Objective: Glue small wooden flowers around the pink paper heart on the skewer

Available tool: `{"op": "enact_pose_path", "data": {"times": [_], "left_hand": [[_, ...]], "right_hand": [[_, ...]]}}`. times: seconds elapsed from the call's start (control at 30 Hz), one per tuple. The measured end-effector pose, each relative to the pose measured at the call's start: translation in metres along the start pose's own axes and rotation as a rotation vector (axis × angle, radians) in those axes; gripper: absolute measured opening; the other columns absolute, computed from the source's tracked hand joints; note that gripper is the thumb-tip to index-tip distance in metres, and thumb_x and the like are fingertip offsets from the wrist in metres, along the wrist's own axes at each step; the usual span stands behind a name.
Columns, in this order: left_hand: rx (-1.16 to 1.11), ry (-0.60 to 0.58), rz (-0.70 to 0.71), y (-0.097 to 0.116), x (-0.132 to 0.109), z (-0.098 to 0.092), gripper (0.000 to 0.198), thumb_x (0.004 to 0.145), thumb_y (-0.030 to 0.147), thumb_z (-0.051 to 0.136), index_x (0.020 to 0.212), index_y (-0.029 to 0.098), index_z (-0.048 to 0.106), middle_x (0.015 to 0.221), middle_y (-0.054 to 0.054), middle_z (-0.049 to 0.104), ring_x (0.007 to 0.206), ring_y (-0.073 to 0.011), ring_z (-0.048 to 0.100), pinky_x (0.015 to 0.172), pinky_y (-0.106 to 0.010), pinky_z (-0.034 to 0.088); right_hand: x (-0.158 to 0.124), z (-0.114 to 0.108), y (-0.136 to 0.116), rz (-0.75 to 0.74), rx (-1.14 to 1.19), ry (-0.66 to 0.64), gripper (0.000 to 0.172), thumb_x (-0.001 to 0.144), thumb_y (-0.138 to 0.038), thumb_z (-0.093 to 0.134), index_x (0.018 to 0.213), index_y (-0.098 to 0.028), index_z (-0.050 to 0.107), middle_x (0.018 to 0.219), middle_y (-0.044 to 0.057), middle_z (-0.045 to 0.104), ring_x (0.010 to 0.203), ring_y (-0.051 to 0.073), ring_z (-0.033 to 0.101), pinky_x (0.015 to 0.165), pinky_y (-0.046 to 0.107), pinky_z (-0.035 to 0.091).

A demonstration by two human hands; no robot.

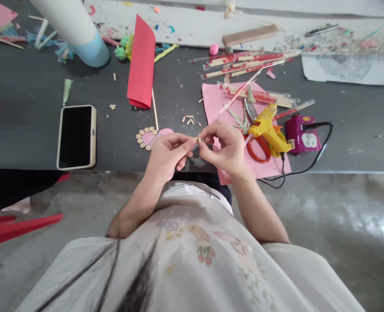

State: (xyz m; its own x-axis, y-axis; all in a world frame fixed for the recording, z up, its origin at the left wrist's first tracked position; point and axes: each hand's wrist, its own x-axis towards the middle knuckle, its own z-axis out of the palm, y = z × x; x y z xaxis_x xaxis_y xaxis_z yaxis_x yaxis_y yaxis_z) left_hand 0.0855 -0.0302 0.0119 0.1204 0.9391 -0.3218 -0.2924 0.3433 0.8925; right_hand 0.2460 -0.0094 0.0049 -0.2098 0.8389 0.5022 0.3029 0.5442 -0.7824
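Note:
My left hand (172,151) and my right hand (224,145) meet over the table's front edge. A tiny cluster of cut wooden stick pieces (197,139) is pinched between their fingertips; its exact shape is too small to make out. Left of my left hand lies a pink paper heart (150,136), partly covered by that hand, with small flower-like wooden clusters (142,139) along its rim and a stick (154,110) reaching up from it. Several short cut stick pieces (188,118) lie just beyond my fingers.
A yellow glue gun (268,130) and orange-handled scissors (258,150) rest on pink paper (214,97) at right, by a purple power box (302,134) with a cable. Wrapped chopsticks (244,65), folded red paper (142,65), a phone (76,137) and a white-blue cup (88,47) lie around.

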Motion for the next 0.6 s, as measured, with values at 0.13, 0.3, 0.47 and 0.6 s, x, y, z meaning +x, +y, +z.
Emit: {"op": "enact_pose_path", "data": {"times": [0.13,0.3,0.47,0.6], "left_hand": [[-0.016,0.017,-0.018,0.0012,0.0005,0.0019,0.043,0.056,0.048,0.091,0.074,0.016,0.069,0.05,0.006,0.057,0.031,-0.0025,0.042,0.027,-0.016,0.026],[-0.033,0.006,-0.06,0.0035,-0.001,0.0038,0.044,0.056,0.048,0.091,0.075,0.015,0.069,0.051,0.007,0.057,0.031,-0.0018,0.042,0.028,-0.015,0.027],[-0.052,-0.023,-0.083,0.0045,-0.002,0.0038,0.043,0.056,0.047,0.091,0.073,0.015,0.069,0.05,0.006,0.058,0.031,-0.0015,0.041,0.028,-0.014,0.026],[-0.053,-0.026,-0.082,0.0034,-0.0012,0.0019,0.042,0.054,0.045,0.092,0.072,0.014,0.07,0.049,0.006,0.058,0.032,-0.0013,0.042,0.029,-0.013,0.026]], "right_hand": [[-0.0008,-0.0005,0.0014,0.014,-0.016,0.003,0.006,0.074,-0.015,0.064,0.077,-0.02,0.064,0.069,-0.002,0.06,0.059,0.01,0.052,0.056,0.026,0.045],[-0.0013,-0.001,0.0024,0.008,-0.029,-0.006,0.007,0.075,-0.014,0.064,0.079,-0.019,0.065,0.07,-0.001,0.06,0.061,0.01,0.052,0.058,0.026,0.046],[-0.0009,-0.0015,0.0009,0.002,-0.045,-0.004,0.007,0.075,-0.015,0.063,0.079,-0.02,0.065,0.07,-0.001,0.06,0.061,0.011,0.052,0.058,0.026,0.047],[-0.0008,-0.0027,-0.0006,-0.015,-0.035,-0.003,0.006,0.076,-0.015,0.064,0.08,-0.02,0.066,0.069,-0.001,0.06,0.06,0.011,0.053,0.057,0.027,0.047]]}}
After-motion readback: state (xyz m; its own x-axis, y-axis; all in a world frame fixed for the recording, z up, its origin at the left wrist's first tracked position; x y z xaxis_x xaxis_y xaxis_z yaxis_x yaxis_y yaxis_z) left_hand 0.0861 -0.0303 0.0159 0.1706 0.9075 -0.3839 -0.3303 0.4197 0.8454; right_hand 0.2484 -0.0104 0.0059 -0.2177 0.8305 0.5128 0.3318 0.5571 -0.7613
